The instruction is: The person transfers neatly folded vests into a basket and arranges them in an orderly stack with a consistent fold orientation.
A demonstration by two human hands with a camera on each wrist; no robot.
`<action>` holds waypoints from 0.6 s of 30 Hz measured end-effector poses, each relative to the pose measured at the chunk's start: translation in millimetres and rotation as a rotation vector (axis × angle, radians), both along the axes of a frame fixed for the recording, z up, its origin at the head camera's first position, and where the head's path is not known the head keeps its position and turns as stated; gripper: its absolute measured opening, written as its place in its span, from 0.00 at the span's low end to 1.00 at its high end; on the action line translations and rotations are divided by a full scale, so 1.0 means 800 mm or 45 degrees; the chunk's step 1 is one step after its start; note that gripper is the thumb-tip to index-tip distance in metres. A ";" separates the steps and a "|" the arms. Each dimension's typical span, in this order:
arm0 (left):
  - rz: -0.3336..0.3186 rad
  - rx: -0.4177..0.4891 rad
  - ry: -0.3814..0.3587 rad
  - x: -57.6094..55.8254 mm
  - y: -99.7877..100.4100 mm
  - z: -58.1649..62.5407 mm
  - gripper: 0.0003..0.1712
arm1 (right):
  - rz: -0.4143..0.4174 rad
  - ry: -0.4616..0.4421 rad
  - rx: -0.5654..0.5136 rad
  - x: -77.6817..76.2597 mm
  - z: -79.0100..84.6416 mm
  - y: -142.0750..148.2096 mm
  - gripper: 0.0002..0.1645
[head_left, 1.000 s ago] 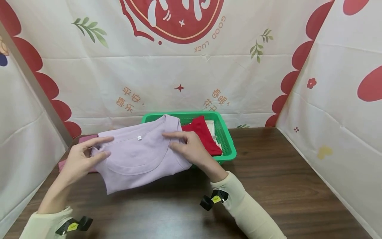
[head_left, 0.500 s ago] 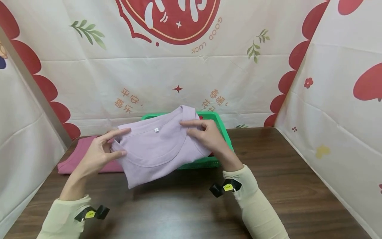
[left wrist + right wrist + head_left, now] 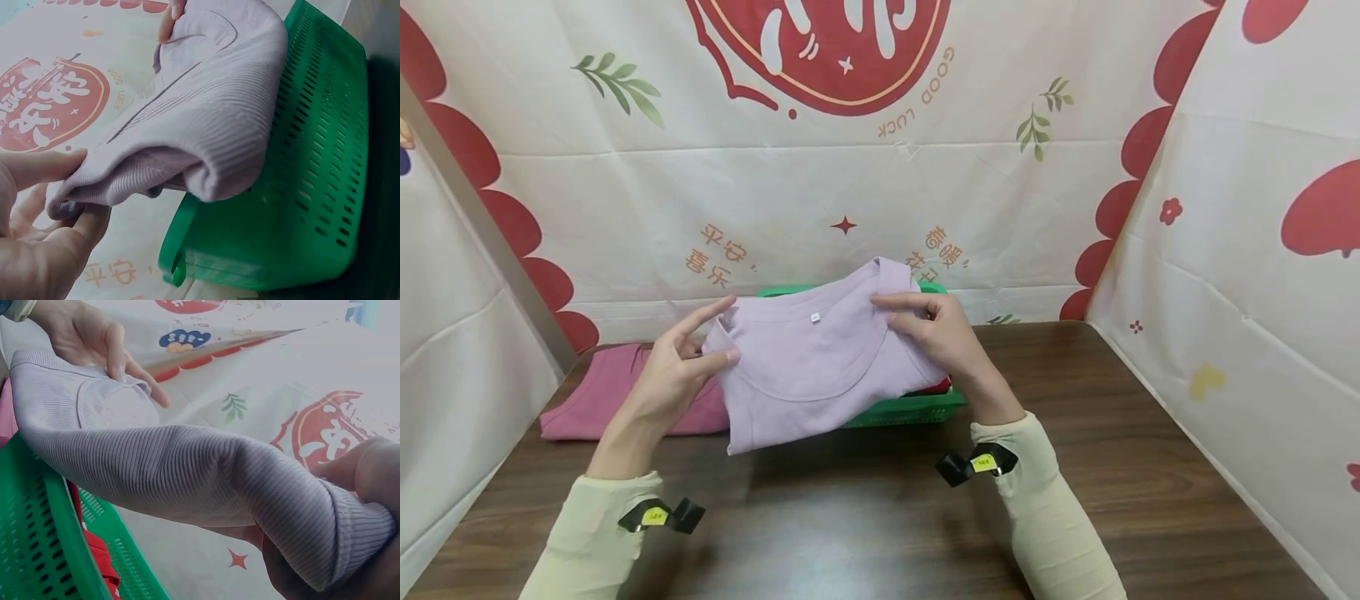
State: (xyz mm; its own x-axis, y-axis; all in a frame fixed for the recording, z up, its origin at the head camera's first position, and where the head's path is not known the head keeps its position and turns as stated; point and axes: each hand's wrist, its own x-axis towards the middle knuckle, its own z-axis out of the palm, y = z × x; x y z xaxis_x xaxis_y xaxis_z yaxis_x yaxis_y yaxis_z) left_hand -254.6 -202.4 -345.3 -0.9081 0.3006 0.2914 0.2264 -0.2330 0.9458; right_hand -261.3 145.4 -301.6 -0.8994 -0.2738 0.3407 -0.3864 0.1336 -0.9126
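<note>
A folded lilac ribbed top (image 3: 808, 358) with a small white neck label hangs between my two hands, over the green basket (image 3: 917, 408). My left hand (image 3: 673, 367) pinches its left edge between thumb and fingers. At the opposite end, my right hand (image 3: 936, 329) grips the other edge near the shoulder. In the left wrist view the ribbed top (image 3: 206, 112) sags in a loose fold beside the basket's perforated wall (image 3: 319, 156). Most of the basket's inside is hidden by the top in the head view; red cloth (image 3: 100, 559) shows inside it in the right wrist view.
A folded pink garment (image 3: 595, 396) lies on the brown wooden table (image 3: 1135, 442) left of the basket. A printed cloth backdrop (image 3: 760, 192) rises behind the table and along both sides.
Both hands have carried the lilac top to the right and slightly up, so it now covers more of the basket. The pink garment on the left has come into fuller view.
</note>
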 end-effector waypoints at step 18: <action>0.364 0.242 0.156 -0.024 0.042 0.004 0.21 | -0.100 -0.050 -0.017 -0.014 -0.006 0.013 0.17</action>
State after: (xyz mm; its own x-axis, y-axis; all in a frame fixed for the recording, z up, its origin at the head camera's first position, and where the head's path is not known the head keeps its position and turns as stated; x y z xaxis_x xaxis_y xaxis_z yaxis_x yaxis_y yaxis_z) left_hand -274.0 -169.0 -341.7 -0.9025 -0.0302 0.4296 0.4167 -0.3132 0.8534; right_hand -272.6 155.5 -306.5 -0.9307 -0.1973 0.3079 -0.3390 0.1500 -0.9288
